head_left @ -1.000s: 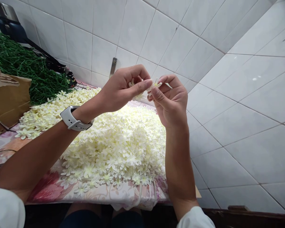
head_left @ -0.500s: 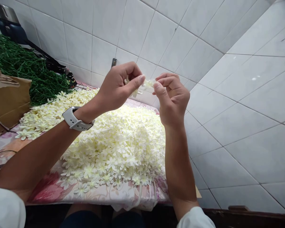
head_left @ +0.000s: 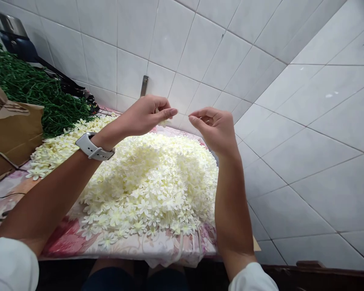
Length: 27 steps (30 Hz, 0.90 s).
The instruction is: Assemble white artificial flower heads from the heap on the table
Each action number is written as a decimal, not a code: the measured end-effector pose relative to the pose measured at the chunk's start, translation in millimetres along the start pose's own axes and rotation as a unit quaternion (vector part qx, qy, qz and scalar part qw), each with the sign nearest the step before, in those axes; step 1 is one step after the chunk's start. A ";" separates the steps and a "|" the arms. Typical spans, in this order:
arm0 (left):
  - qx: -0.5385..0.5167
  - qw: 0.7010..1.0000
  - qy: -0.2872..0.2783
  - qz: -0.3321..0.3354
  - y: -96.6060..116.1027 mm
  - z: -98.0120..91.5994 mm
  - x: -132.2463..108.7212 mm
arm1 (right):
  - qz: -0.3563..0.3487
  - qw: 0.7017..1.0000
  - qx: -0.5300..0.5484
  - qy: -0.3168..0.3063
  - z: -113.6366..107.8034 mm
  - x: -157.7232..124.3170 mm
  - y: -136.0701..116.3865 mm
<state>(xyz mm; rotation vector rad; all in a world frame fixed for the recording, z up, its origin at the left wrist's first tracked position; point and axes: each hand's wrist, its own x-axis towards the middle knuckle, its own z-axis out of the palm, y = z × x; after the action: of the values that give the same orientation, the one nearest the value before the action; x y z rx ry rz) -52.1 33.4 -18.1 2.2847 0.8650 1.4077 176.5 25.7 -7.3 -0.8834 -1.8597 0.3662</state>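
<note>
Above a large heap of cream-white artificial flowers (head_left: 157, 190), both hands are raised with a small gap between their fingertips. My left hand (head_left: 148, 115), with a white watch (head_left: 94, 147) on its wrist, is closed. A bit of white artificial flower (head_left: 163, 123) shows below its curled fingers, mostly hidden by them. My right hand (head_left: 215, 127) is pinched, thumb tip against the fingers. Whatever lies in that pinch, if anything, is too small or hidden to make out.
Green plastic stems (head_left: 33, 93) are piled at the left behind a brown cardboard box (head_left: 15, 133). A dark blue flask (head_left: 16, 44) stands by the tiled wall (head_left: 182, 48). A metal bracket (head_left: 144, 85) sits on the wall. A flowered tablecloth (head_left: 69, 242) covers the table.
My hands have drawn apart and come slightly lower. The white flower piece that stretched between their fingertips no longer shows there.
</note>
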 end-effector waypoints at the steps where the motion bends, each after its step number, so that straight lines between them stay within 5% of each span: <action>1: -0.013 1.000 -0.003 -0.005 1.6 2.2 -0.3 | -0.008 1.000 0.018 -0.019 0.2 -1.0 -2.7; 8: -0.136 0.990 0.016 -0.020 27.4 20.1 -4.3 | -0.085 0.983 0.102 -0.125 7.6 -9.8 -18.1; 27: -0.204 0.976 0.077 -0.008 34.4 10.2 -4.6 | -0.113 0.978 0.176 0.016 6.4 -5.1 -16.3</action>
<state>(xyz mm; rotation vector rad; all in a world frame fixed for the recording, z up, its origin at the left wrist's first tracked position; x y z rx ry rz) -33.3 4.6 -7.0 1.8785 0.5662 1.6000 165.3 11.7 -3.8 -0.4308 -1.7700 0.5164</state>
